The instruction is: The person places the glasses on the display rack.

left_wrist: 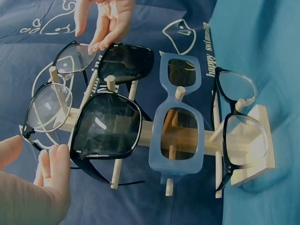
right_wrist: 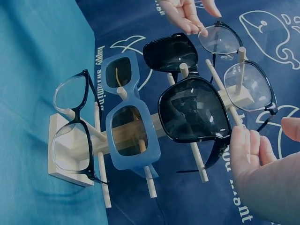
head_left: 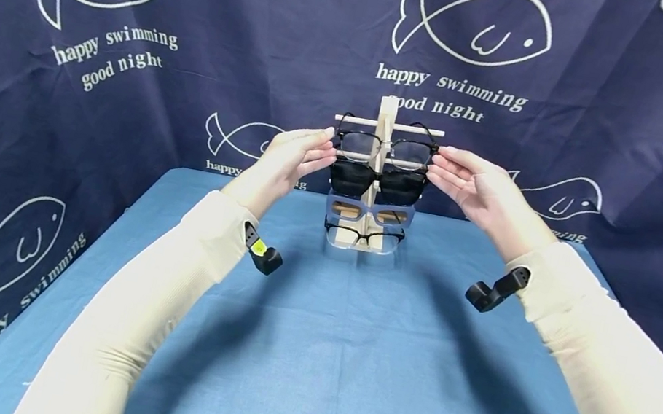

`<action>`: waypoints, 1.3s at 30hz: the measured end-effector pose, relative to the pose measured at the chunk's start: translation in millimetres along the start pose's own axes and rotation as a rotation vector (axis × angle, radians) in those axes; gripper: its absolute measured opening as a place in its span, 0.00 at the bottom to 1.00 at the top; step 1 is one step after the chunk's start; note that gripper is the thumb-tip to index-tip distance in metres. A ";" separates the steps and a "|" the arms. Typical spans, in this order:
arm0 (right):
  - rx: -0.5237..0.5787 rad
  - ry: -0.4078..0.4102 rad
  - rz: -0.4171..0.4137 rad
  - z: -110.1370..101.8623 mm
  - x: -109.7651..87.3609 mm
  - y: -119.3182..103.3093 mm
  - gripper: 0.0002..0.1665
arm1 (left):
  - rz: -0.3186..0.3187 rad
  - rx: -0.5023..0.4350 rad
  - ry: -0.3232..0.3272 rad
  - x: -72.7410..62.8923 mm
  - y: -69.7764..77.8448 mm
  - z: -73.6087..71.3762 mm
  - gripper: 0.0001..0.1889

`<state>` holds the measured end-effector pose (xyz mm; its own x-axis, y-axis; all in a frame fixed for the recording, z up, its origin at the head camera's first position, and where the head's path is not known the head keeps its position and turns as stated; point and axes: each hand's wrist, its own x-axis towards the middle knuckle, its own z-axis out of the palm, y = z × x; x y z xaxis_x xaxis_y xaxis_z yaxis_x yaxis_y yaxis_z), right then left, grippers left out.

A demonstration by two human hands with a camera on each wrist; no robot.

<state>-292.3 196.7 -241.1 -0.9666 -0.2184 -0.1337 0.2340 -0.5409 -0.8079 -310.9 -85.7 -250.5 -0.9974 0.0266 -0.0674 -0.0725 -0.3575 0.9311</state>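
Observation:
On the wooden display stand, clear-lens glasses with a dark upper frame sit at the top, their bridge at the top peg. My left hand is at their left hinge, thumb and fingers spread on either side of the temple, with a gap showing in the left wrist view. At the right hinge, my right hand is held likewise, thumb apart from the fingers. Just below are black sunglasses, close to the fingertips of both hands. Blue-framed sunglasses and dark half-rim clear glasses occupy the lower levels.
The stand rises from a blue cloth-covered table near its back edge. Thin wooden pegs stick out sideways behind the frames. A dark blue curtain with white fish drawings hangs right behind.

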 end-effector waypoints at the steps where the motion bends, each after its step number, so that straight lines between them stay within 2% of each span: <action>1: -0.001 -0.004 0.002 -1.9 -0.6 -0.1 0.09 | 0.002 0.007 0.002 -0.6 0.1 -1.2 0.22; 14: 0.002 -0.022 0.040 -12.3 -6.0 1.2 0.10 | 0.027 0.021 0.013 -4.3 -5.2 -8.5 0.19; 23: 0.017 -0.038 0.056 -17.8 -8.7 6.1 0.09 | 0.034 0.012 0.022 -7.8 -8.3 -21.2 0.17; 31: 0.036 -0.071 0.088 -26.0 -11.2 10.5 0.11 | 0.009 0.116 -0.012 -13.3 -15.3 -22.3 0.14; 39: 0.051 -0.076 0.086 -31.1 -15.1 14.6 0.12 | 0.008 0.190 -0.003 -19.0 -25.4 -29.1 0.15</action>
<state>-277.6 217.4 -268.7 -0.9326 -0.3254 -0.1559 0.3224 -0.5578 -0.7648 -290.1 -104.3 -283.3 -0.9979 0.0273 -0.0594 -0.0633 -0.1754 0.9825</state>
